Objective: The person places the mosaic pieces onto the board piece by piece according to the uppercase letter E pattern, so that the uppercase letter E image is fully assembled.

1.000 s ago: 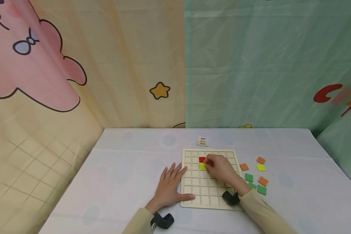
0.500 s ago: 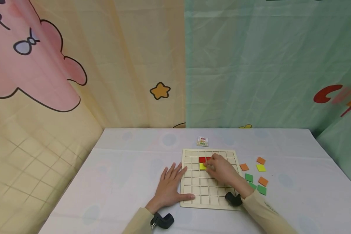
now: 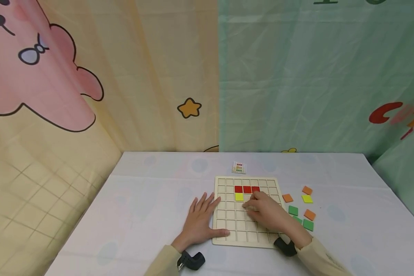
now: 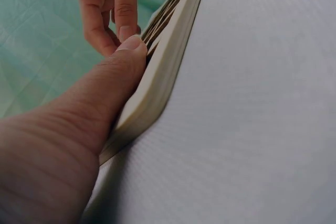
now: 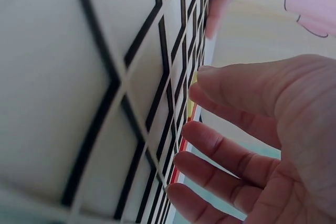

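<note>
A square wooden grid board (image 3: 229,214) lies on the table. Three red tiles (image 3: 247,189) form a row in its upper cells, and a yellow tile (image 3: 239,197) sits below the leftmost red one. My left hand (image 3: 200,220) rests with fingers spread at the board's left edge, its thumb (image 4: 113,72) lying over the rim. Over the middle right of the board is my right hand (image 3: 267,211), loosely bent, its fingertips (image 5: 184,192) close to the grid. Nothing shows between its thumb and fingers. The palm hides several cells.
Right of the board lie loose tiles: orange tiles (image 3: 307,190), a yellow tile (image 3: 307,199) and green tiles (image 3: 308,225). A small card with a coloured grid pattern (image 3: 239,167) lies beyond the board's far edge. Patterned curtains (image 3: 158,76) hang behind the table.
My right hand has drawn back toward me and slightly right, uncovering the second and third red tiles in the row. The left hand stays in place.
</note>
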`<state>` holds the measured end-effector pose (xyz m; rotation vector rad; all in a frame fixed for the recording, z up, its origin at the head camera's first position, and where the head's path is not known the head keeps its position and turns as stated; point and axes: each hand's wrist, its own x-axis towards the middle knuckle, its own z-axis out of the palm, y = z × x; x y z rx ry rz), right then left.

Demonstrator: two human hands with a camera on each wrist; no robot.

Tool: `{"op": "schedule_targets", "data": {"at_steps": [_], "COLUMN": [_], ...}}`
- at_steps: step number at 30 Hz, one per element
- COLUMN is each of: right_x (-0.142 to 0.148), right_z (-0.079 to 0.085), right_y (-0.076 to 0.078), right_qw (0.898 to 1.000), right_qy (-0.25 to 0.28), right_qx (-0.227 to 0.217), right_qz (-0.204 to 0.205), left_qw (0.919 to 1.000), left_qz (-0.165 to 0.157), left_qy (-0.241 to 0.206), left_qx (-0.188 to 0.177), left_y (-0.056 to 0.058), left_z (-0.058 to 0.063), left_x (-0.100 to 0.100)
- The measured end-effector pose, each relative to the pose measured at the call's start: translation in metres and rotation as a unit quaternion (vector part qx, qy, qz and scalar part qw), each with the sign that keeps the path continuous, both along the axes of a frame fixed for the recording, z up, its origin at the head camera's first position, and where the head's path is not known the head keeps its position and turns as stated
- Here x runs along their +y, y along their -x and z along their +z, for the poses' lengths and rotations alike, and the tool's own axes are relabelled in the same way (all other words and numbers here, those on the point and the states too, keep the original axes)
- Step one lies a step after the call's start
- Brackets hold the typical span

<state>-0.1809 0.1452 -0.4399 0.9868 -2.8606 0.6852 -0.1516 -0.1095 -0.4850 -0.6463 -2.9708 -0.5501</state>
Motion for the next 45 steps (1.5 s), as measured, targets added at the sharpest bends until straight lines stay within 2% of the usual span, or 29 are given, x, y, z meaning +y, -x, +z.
{"op": "schedule_targets", "data": {"at_steps": [6,12,16,19,32,39,45], "right_x": [0.017,0.038,0.053,0.066,0.109,0.121,0.123], "right_z": [-0.004,0.009,0.014,0.015,0.013,0.018,0.018], "right_y": [-0.005,-0.007,-0.005,-0.003,0.004,0.003,0.005], "right_qw": [0.998,0.998,0.996,0.994,0.986,0.978,0.975], "right_qy": [0.021,0.029,0.018,0.013,-0.010,-0.025,-0.025], "right_qx": [0.052,0.049,0.044,0.026,-0.020,-0.046,-0.063], "right_qz": [-0.008,-0.037,-0.073,-0.103,-0.167,-0.203,-0.212], "left_qw": [1.0000,1.0000,1.0000,1.0000,0.9999,1.0000,1.0000], "left_qz": [-0.002,-0.002,-0.002,-0.003,-0.007,-0.007,-0.007], "left_qy": [0.001,-0.002,0.001,0.001,-0.001,-0.004,-0.003], "left_qx": [0.001,-0.001,-0.002,-0.001,0.007,0.004,0.003], "left_y": [0.000,0.000,0.000,0.001,0.001,0.002,0.001], "left_z": [0.000,0.000,0.000,-0.001,-0.003,-0.002,-0.001], "left_x": [0.000,0.000,0.000,-0.001,-0.002,-0.001,-0.001]}}
